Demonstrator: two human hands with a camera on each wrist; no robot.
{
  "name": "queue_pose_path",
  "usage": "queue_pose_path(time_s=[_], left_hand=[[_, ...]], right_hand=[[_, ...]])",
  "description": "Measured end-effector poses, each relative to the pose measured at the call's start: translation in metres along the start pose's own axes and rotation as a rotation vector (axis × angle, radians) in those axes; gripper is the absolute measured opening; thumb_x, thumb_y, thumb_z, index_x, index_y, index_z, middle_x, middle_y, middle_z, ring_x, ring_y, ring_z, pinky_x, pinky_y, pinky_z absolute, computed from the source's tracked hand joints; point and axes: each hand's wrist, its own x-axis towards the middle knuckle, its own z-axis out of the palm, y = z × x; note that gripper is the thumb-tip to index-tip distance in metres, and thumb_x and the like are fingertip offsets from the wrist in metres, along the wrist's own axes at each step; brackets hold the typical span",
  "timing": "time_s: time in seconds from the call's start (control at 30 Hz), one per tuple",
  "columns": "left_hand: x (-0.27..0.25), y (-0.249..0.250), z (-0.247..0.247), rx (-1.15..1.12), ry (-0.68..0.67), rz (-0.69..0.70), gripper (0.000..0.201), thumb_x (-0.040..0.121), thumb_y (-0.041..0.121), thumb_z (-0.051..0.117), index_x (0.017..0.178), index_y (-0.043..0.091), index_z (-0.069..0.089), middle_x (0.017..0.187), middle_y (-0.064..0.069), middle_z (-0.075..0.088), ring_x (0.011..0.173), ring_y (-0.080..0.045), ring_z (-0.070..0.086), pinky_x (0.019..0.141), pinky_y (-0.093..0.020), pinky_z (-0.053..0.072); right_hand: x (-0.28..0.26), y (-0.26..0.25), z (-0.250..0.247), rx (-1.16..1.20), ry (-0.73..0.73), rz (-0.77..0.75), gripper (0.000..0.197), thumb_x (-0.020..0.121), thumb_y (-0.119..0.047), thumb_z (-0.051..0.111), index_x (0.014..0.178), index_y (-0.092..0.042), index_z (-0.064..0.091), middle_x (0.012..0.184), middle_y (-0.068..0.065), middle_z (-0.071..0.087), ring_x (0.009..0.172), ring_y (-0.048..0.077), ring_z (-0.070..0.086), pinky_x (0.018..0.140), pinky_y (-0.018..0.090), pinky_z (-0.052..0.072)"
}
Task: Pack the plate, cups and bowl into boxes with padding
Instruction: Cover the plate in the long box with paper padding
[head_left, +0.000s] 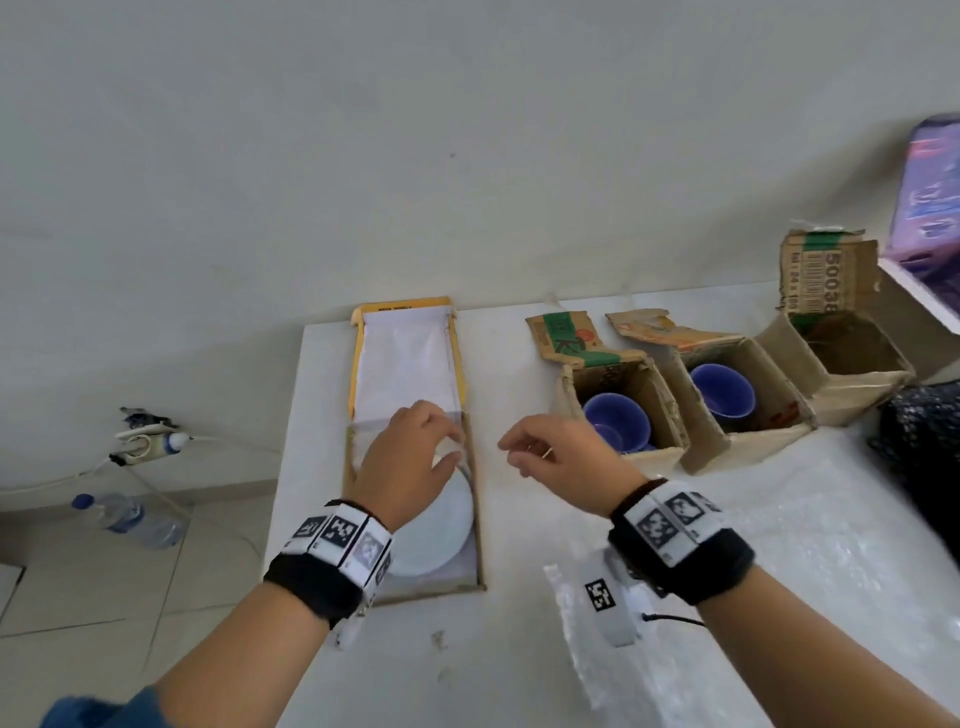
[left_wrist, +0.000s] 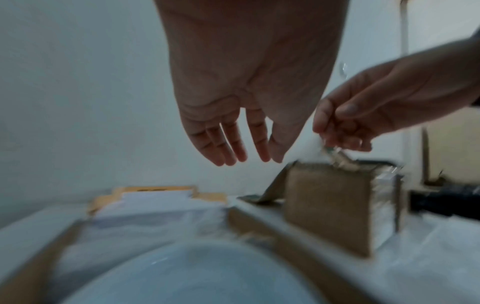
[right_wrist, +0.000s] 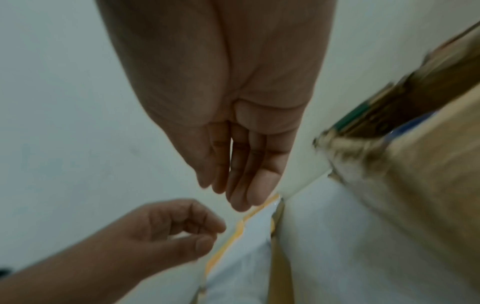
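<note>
A white plate (head_left: 441, 530) lies in a flat cardboard box (head_left: 478, 519) lined with white paper, its lid (head_left: 405, 364) folded back toward the wall. My left hand (head_left: 447, 441) hovers over the plate's far edge, fingers loosely bent and holding nothing. The left wrist view shows its fingers (left_wrist: 231, 148) hanging over the plate (left_wrist: 197, 273). My right hand (head_left: 519, 449) is in the air between the flat box and the nearest cup box (head_left: 654, 460), also holding nothing (right_wrist: 233, 185). Blue cups (head_left: 615, 415) (head_left: 722, 389) sit in two open boxes. No bowl is visible.
A third open box (head_left: 852, 353) stands empty at the back right. Bubble wrap (head_left: 805, 545) covers the table's right side, beside a dark speckled object (head_left: 919, 431). A purple box (head_left: 930, 197) leans against the wall. On the floor to the left are a water bottle (head_left: 124, 519) and power strip (head_left: 145, 441).
</note>
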Motion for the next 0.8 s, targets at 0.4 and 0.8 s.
queue_pose_path(time_s=[0.4,0.8], left_hand=[[-0.032,0.171,0.109,-0.010,-0.448,-0.259,0.034,0.084,0.052,0.059,0.105,0.025,0.057,0.101,0.007,0.060,0.092,-0.012,0.057,0.076,-0.025,0.043],[-0.037,0.197,0.149,0.059,-0.319,-0.295,0.039,0.082,0.051,0.063,0.107,0.023,0.057,0.116,0.003,0.045,0.113,-0.016,0.042,0.086,-0.032,0.047]], right_hand=[[-0.152,0.155,-0.049,-0.321,-0.198,0.525,0.033,0.078,-0.047,0.069,0.076,-0.021,0.048,0.087,0.000,0.059,0.085,0.018,0.054,0.073,0.028,0.043],[-0.178,0.175,-0.022,-0.167,0.083,0.375,0.016,0.085,-0.023,0.065,0.082,-0.020,0.050,0.089,-0.002,0.050,0.092,0.019,0.054,0.075,0.024,0.042]])
